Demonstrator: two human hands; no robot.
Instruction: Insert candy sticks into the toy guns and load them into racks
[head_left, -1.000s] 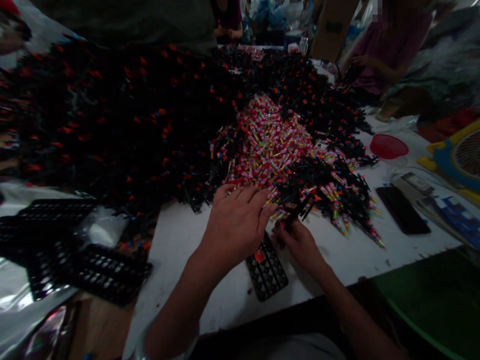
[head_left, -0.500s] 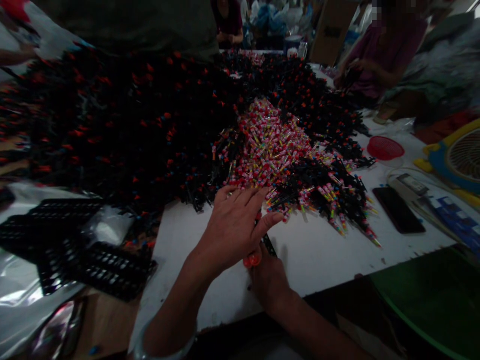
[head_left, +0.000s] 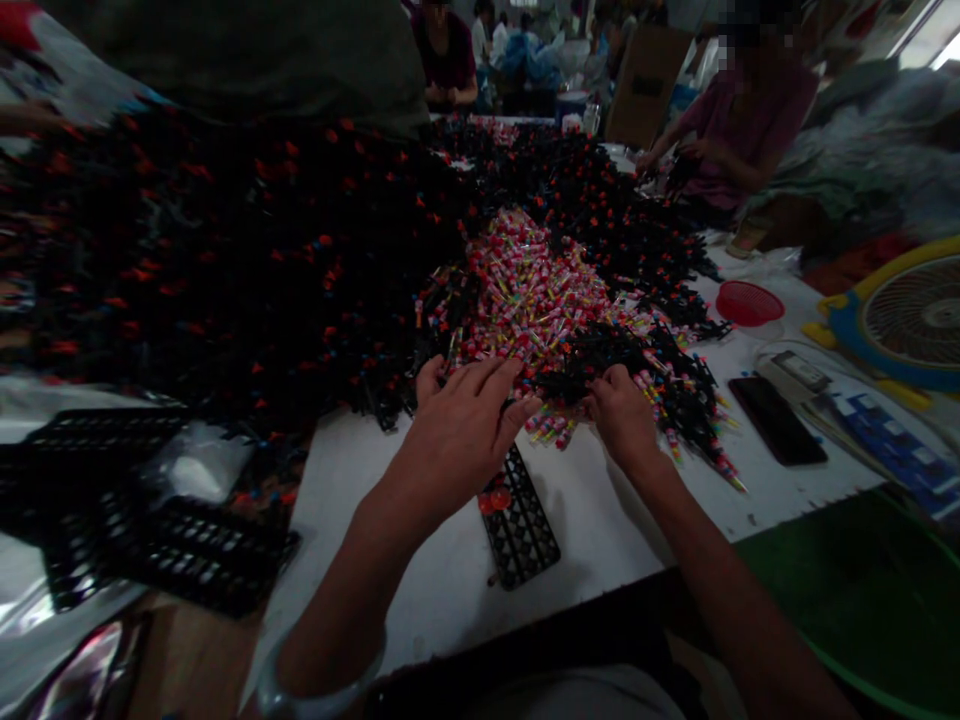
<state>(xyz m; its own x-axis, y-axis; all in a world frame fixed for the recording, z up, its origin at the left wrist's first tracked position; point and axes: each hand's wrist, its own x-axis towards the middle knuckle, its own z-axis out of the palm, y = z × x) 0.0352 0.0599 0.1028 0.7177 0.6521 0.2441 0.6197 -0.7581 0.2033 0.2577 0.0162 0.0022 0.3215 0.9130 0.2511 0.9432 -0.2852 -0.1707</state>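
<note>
Head view: left hand [head_left: 465,425] lies palm-down at the near edge of the heap of small pink-and-red wrapped sticks [head_left: 532,290], fingers stretched flat and loosely together, nothing visibly pinched. Right hand [head_left: 622,415], at 3 o'clock of the left, has its grip curled down into mixed sticks and black pieces; fingertips are buried, so I cannot tell whether it pinches anything. The black plastic grid tray [head_left: 525,530] sits on the white counter [head_left: 600,540] at 6 o'clock of the left hand, partly under the wrist, with one red-capped piece [head_left: 495,498] seated at its far end and the other cells apparently bare. The big mound of black plastic pieces with red tips [head_left: 225,260] rises at 10 o'clock. Risks, as I judge them: the left wrist hovers over the tray, so a sweep back could knock it or pop the seated piece out. Raking the heap edge could roll sticks toward the counter edge at 5 o'clock or onto the black phone [head_left: 776,433] at 3 o'clock. Sticks and black pieces are tangled, so a blind pick may lift the wrong part. Light is poor, which makes mis-seating likelier.
</note>
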